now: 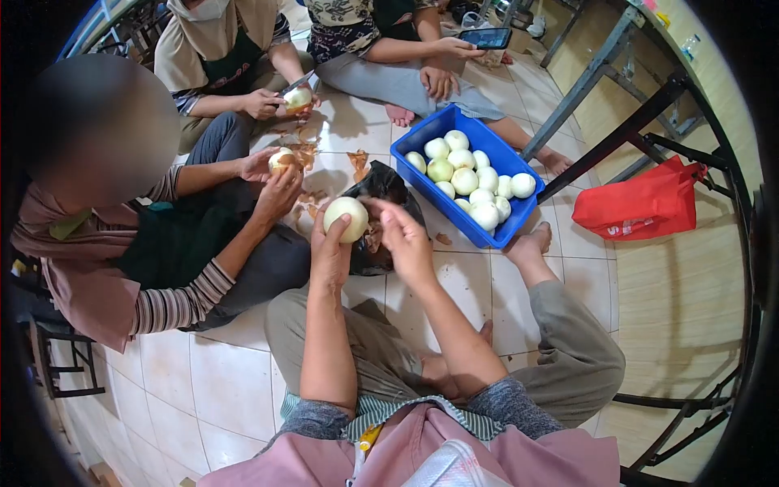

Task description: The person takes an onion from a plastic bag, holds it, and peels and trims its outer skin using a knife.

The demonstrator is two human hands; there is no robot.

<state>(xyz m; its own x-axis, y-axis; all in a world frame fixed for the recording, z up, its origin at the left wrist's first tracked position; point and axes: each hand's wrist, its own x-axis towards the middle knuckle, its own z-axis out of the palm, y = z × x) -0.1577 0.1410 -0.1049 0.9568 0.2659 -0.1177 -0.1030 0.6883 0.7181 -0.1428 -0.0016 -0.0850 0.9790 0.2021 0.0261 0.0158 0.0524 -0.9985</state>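
Observation:
A peeled, pale onion point(347, 219) is held in my left hand point(329, 252), whose fingers and thumb wrap round it from below and the left. My right hand point(405, 242) is raised just right of the onion, fingers apart and holding nothing. Beneath and behind my hands, a black plastic bag point(388, 188) stands on the floor with brown onion skins point(374, 235) in it. To the right of the bag sits a blue bin point(414, 188) with several peeled onions point(463, 180) inside.
At the left a person peels an onion point(282, 160); behind, another holds a knife point(297, 82) against an onion point(298, 99). A third person holds a phone point(485, 38). Loose skins point(358, 165) lie on the tiles. A red bag point(637, 203) and table legs point(578, 84) stand right.

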